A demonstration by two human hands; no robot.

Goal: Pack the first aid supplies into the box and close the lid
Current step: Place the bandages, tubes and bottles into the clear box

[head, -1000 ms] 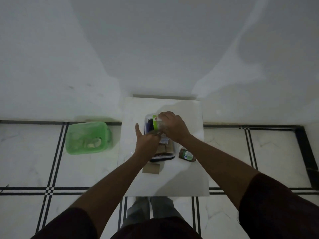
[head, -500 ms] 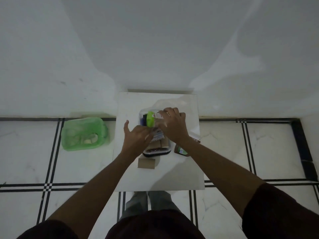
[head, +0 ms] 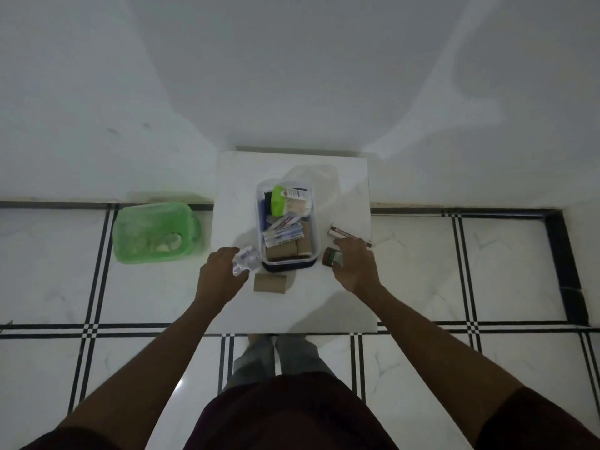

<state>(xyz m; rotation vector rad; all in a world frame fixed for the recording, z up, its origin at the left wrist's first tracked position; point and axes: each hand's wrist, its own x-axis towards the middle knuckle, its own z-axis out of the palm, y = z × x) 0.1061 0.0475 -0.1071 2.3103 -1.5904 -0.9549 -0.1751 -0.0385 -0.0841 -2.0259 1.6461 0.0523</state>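
Note:
A clear plastic box (head: 315,203) with a dark base stands open on the small white table (head: 233,190). Inside lie a green-capped container (head: 278,199), flat packets and brown bandage rolls (head: 281,252). My left hand (head: 220,277) is closed around a crinkled clear packet (head: 245,259) just left of the box. My right hand (head: 355,266) rests on a small dark bottle (head: 332,257) to the box's right, fingers around it. A long brown carton (head: 347,234) lies behind that hand. One brown roll (head: 270,282) lies in front of the box.
A green plastic basket (head: 156,233) with scraps inside sits on the tiled floor left of the table. A white wall rises right behind the table. My legs and feet (head: 279,355) are under the table's near edge.
Both hands have left the box, where the right hand set the green-capped container. The left hand moved down-left onto the clear packet; the right hand moved right onto the dark bottle.

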